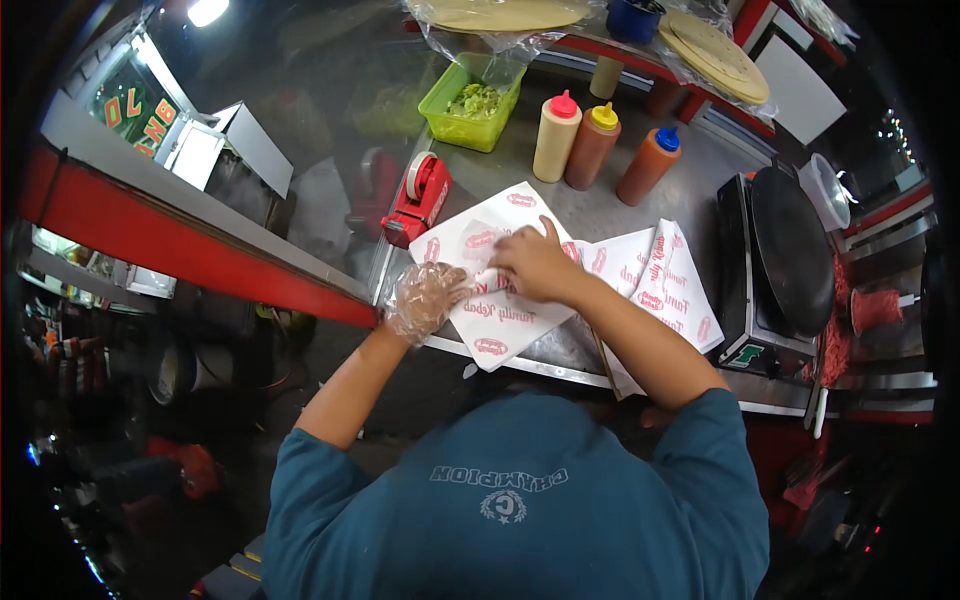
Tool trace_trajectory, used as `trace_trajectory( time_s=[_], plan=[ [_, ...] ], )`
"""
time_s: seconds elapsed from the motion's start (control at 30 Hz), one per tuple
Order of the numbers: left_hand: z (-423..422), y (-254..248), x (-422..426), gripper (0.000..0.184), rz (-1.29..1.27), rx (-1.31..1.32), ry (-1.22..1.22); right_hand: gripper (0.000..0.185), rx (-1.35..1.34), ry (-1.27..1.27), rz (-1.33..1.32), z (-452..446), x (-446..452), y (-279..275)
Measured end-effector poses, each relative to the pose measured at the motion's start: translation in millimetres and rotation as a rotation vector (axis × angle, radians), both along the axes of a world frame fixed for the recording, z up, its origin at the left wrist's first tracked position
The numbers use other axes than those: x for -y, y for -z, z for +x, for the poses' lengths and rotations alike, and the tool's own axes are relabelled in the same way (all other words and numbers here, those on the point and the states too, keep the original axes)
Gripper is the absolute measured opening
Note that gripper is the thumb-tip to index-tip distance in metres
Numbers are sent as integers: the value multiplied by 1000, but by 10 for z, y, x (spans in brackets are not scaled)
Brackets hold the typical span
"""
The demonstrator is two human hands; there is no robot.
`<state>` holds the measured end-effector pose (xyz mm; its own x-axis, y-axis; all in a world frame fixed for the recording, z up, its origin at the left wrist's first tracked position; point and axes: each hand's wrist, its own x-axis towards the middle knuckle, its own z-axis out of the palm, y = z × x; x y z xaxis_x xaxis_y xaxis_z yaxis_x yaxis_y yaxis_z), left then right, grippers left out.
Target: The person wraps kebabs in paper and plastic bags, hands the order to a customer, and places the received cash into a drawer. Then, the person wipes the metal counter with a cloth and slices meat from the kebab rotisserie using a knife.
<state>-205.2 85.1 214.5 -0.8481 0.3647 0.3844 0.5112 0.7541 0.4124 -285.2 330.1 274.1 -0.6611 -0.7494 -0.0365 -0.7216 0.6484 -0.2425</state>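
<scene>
Counter edge [548, 372] close | left hand [428, 300]: fingers together; right hand [537, 263]: fingers parted; on paper [505, 335] | bare steel [567, 208] beyond

Teal shirt [520, 540], red-printed white paper [505, 335], lime-green basket [462, 128], red tape dispenser [415, 205]

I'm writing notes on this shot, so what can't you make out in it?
All in the head view:
- Right palm: hidden by the back of the hand.
- Left fingertips: blurred by the crinkled plastic glove.
- Whatever is under the top paper sheet: hidden by the sheet.
- Flatbreads at the top: cut off by the picture's edge.
- Contents of the blue container: too dark, and cut off by that edge.
</scene>
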Motion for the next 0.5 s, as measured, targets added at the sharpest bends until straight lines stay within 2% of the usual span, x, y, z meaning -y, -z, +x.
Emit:
trace_trajectory(
  time_s=[0.1,0.17,0.23,0.27,0.3,0.37,0.4,0.5],
  plan=[
    [-143,39,20,23,43,288,-137,28,-48,246,-126,-400,317,361],
    [-241,-16,39,21,162,396,-181,26,230,317,4,-630,537,291],
    [-329,7,35,24,291,493,-248,24,395,330,76,-674,576,198],
    [-391,433,54,24,468,423,-320,23,426,310,81,-661,552,155],
    [-388,436,38,24,450,337,-295,23,456,289,85,-654,521,130],
    [-367,338,-12,27,418,161,-254,21,53,59,-125,-367,237,152],
    [-364,221,56,25,130,119,-122,20,-152,-68,-229,-199,106,146],
    [-229,362,7,29,25,102,-128,18,-274,-136,-338,41,-16,107]
  ],
)
